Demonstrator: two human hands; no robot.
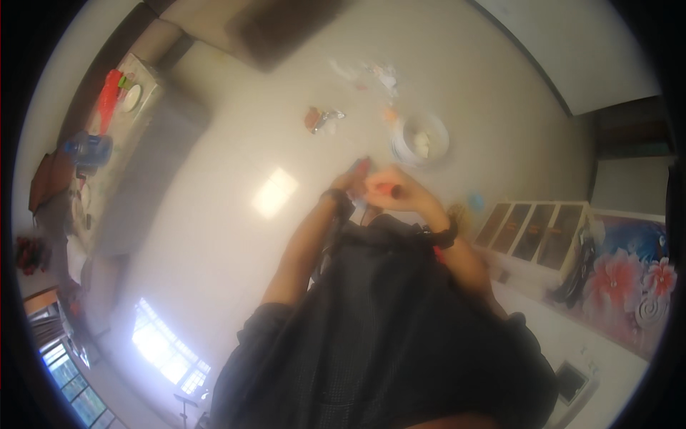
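Observation:
My left hand (pixel 349 183) is closed around a small reddish thing (pixel 363 169), blurred, its kind unclear. Beside it, my right hand (pixel 409 191) has its fingers wrapped round a short red-orange handle (pixel 386 189) with a dark end; what it belongs to is hidden. Both hands are close together in front of my dark clothing, low over the pale floor. Just beyond the right hand stands a white bucket (pixel 400 150) with several pale lumps (pixel 421 143) inside.
On the floor lie a brown and silvery crumpled wrapper (pixel 323 120), a whitish plastic bag (pixel 384 77) and a small blue thing (pixel 476 202). A cloth-covered table (pixel 146 118) with a blue water jug (pixel 91 149) stands left. A dark-panelled cabinet (pixel 532 232) is right.

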